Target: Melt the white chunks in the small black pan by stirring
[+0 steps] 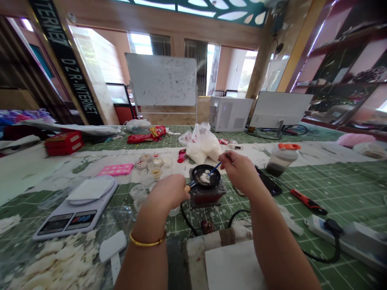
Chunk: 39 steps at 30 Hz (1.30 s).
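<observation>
A small black frying pan (216, 180) sits on a compact, box-shaped heater (208, 197) in the middle of the table. White lumpy material (204, 177) lies inside the pan. My left hand (172, 191) is closed round the pan's handle (190, 185), at its lower left. In my right hand (237, 167), at the pan's upper right, a thin blue stick (215, 168) is pinched, its lower end down in the white material. What the tip looks like is too small to tell.
Left are a kitchen scale (75, 205), a pink mould (116, 169), small clear cups (139, 193), a white scraper (113, 245) and pale flakes (57, 262). Behind the pan stands a bag of white powder (202, 145). Right are a phone (269, 182), a shaker bottle (281, 159), a screwdriver (308, 201) and a power strip (320, 229).
</observation>
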Available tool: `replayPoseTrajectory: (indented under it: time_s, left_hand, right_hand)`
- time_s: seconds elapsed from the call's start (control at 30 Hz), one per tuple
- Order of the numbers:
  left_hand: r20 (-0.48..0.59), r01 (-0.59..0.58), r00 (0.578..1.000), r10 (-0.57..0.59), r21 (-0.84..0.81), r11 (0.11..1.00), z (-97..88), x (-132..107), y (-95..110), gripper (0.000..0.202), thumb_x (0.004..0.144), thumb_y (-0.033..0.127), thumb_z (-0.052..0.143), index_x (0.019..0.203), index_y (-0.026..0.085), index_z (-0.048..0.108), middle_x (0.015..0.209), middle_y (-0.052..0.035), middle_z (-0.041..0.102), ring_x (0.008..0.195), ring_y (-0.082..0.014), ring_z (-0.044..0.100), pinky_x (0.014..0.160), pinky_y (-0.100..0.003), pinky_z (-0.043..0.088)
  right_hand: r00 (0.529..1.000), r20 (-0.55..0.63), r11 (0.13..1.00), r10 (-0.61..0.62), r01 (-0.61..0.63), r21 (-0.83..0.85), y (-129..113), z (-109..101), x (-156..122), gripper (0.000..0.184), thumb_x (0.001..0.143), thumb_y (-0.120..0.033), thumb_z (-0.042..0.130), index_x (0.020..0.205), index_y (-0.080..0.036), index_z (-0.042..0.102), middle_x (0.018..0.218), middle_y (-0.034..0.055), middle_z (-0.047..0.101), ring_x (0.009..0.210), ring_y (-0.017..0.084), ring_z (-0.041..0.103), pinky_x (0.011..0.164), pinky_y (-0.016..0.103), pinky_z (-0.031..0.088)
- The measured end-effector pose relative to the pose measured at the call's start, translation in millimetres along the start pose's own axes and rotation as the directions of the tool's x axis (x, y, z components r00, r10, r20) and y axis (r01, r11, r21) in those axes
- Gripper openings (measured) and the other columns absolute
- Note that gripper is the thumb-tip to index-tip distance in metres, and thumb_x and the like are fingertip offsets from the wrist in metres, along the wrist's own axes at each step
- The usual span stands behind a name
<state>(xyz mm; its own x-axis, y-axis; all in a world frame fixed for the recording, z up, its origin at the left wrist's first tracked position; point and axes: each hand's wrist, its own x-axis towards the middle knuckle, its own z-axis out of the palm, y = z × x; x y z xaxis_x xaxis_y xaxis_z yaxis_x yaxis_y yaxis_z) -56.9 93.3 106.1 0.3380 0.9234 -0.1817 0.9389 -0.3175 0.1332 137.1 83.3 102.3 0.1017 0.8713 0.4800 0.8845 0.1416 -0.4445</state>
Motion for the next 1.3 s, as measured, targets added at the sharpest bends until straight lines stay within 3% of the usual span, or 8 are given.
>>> replayPoseTrajectory:
  time_s: [0.33,0.57,0.73,0.9,1.07,1.2,1.3]
  left_hand:
    - [-0.003,0.001,1.0,-0.001,-0.003,1.0,-0.3,-1.0,0.8,0.026,0.07,0.036,0.047,0.071,0.017,0.064,0.066,-0.0073,0.063,0.058,-0.0172,0.055,0.047,-0.025,0.028]
    - [-0.011,-0.005,1.0,0.006,0.016,1.0,1.3,0.6,-0.3,0.029,0.071,0.035,0.044,0.073,0.017,0.065,0.067,-0.0079,0.064,0.058,-0.0177,0.055,0.047,-0.026,0.029]
    - [-0.008,-0.004,1.0,0.004,0.019,1.0,1.9,-0.5,-0.3,0.03,0.073,0.036,0.041,0.07,0.016,0.064,0.065,-0.0077,0.063,0.055,-0.0164,0.053,0.046,-0.026,0.026]
    - [-0.023,0.009,1.0,-0.009,0.003,1.0,2.4,-0.2,-0.9,0.028,0.072,0.036,0.044,0.07,0.016,0.063,0.066,-0.0073,0.064,0.056,-0.0152,0.053,0.046,-0.025,0.027]
    - [-0.017,-0.003,1.0,0.003,0.004,1.0,1.5,-0.4,0.0,0.026,0.071,0.035,0.045,0.068,0.016,0.063,0.064,-0.0072,0.063,0.056,-0.016,0.053,0.047,-0.025,0.028]
    - [-0.008,0.012,1.0,-0.012,-0.009,1.0,0.7,-0.7,1.2,0.026,0.071,0.035,0.046,0.068,0.017,0.064,0.065,-0.0073,0.064,0.057,-0.0162,0.054,0.048,-0.025,0.031]
    - [-0.012,0.011,1.0,-0.011,-0.009,1.0,1.2,0.3,0.7,0.026,0.071,0.036,0.046,0.07,0.017,0.064,0.066,-0.0076,0.064,0.057,-0.0159,0.054,0.049,-0.025,0.031]
  right_hand:
    - [0.991,0.117,0.997,-0.059,0.065,-0.051,-13.5,1.4,-2.1,0.024,0.087,-0.029,0.038,0.074,-0.019,0.056,0.073,0.0033,0.065,0.068,0.015,0.055,0.065,0.025,0.032]
    - [0.984,0.12,0.991,-0.13,0.133,-0.017,-16.1,-0.2,-6.5,0.026,0.089,-0.029,0.035,0.075,-0.019,0.055,0.073,0.0018,0.065,0.07,0.014,0.056,0.068,0.025,0.032]
    - [0.984,0.134,0.991,-0.114,0.121,-0.049,-17.0,-2.5,-8.4,0.027,0.089,-0.029,0.036,0.073,-0.018,0.056,0.071,0.0027,0.065,0.069,0.014,0.056,0.069,0.026,0.033]
    - [0.969,0.144,0.979,-0.202,0.204,0.001,-17.0,0.8,-9.2,0.027,0.089,-0.03,0.037,0.075,-0.02,0.057,0.073,0.0009,0.066,0.074,0.014,0.057,0.074,0.026,0.032]
    - [0.98,0.141,0.984,-0.14,0.153,-0.087,-15.4,0.7,-8.9,0.028,0.089,-0.029,0.036,0.073,-0.019,0.056,0.071,0.0026,0.065,0.071,0.015,0.056,0.073,0.027,0.032]
    - [0.968,0.161,0.978,-0.192,0.203,-0.051,-15.2,1.3,-8.0,0.028,0.089,-0.03,0.035,0.075,-0.02,0.058,0.075,0.0013,0.066,0.074,0.014,0.057,0.077,0.027,0.032]
    - [0.979,0.161,0.979,-0.126,0.149,-0.139,-13.9,2.1,-5.4,0.028,0.089,-0.029,0.035,0.078,-0.019,0.059,0.074,0.0033,0.066,0.074,0.016,0.057,0.079,0.03,0.031]
